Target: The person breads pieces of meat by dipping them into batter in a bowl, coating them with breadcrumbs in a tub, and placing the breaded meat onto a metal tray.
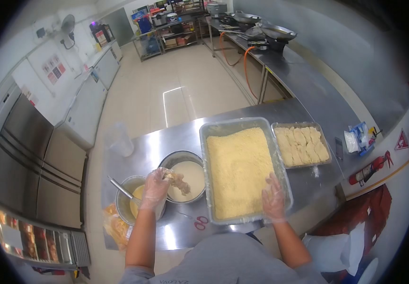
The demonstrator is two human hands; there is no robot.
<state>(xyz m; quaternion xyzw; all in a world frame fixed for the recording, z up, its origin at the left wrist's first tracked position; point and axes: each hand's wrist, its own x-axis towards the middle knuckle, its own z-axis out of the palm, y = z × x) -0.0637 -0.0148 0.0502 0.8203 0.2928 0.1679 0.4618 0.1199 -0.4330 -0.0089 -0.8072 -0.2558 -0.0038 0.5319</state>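
Note:
My left hand [156,190], in a clear plastic glove, is closed on a piece of raw meat [180,183]. The meat hangs over a metal pot of pale batter [194,177]. Beside it, a second pot [127,202] holds yellow liquid and a whisk [123,188]. My right hand [273,199], also gloved, has its fingers spread over the right side of a large grey tub [203,156] filled with yellow crumbs [237,170]. To the right of the tub, a clear tray [303,165] holds rows of crumb-coated pieces [301,144].
Red scissors [201,223] lie near the table's front edge. A clear plastic jug [119,139] stands at the back left, and a yellow bag [114,227] at the front left. Woks [277,32] sit on the far right counter. White sacks [334,248] lie at the lower right.

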